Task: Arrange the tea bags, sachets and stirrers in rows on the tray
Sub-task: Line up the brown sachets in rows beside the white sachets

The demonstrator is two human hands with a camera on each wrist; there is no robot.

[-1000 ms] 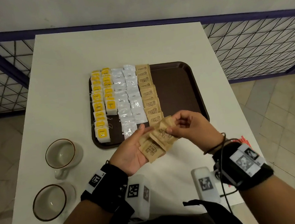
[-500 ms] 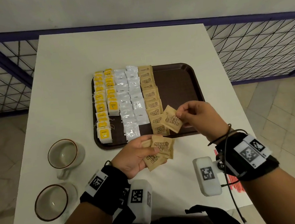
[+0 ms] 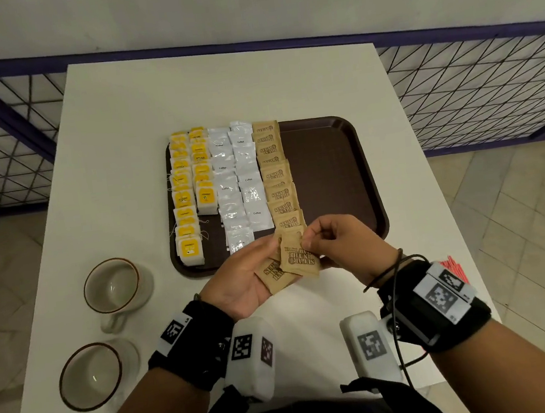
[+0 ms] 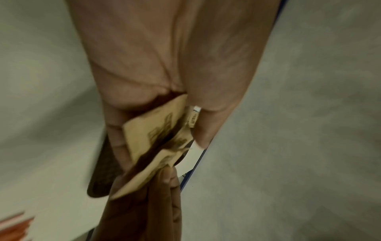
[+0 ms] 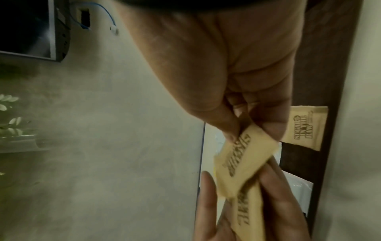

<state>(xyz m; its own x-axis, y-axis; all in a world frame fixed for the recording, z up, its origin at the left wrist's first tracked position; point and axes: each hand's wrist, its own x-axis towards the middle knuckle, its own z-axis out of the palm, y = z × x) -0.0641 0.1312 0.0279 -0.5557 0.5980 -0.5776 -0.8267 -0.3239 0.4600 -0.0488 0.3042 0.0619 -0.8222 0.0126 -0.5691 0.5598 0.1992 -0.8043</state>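
Pinched between the thumb and fingertips of the right hand (image 3: 334,243) is the top brown sugar sachet (image 3: 298,257), seen from the head view just above the near edge of the tray (image 3: 328,172). A second brown sachet (image 3: 273,274) is held in the upturned left hand (image 3: 244,281), under the thumb and across the fingers, partly covered by the first. On the tray, two rows of yellow tea bags (image 3: 183,196), two rows of white sachets (image 3: 239,183) and one row of brown sachets (image 3: 277,175) are laid out side by side on the left half. Two cups (image 3: 113,285) are set on the white table (image 3: 216,87) to the left of the tray, and red stirrers (image 3: 454,267) are glimpsed by the right wrist.

From the left wrist view, blurred, brown sachets (image 4: 152,128) are seen lying against the left palm, and one is gripped at its corner by fingers (image 4: 164,179) of the right hand.

From the right wrist view, the pinched sachet (image 5: 245,159) is seen clamped by the right thumb and forefinger, with the other sachet (image 5: 247,212) beneath it in the left hand (image 5: 257,220). A brown sachet (image 5: 305,127) is seen lying on the tray beyond.
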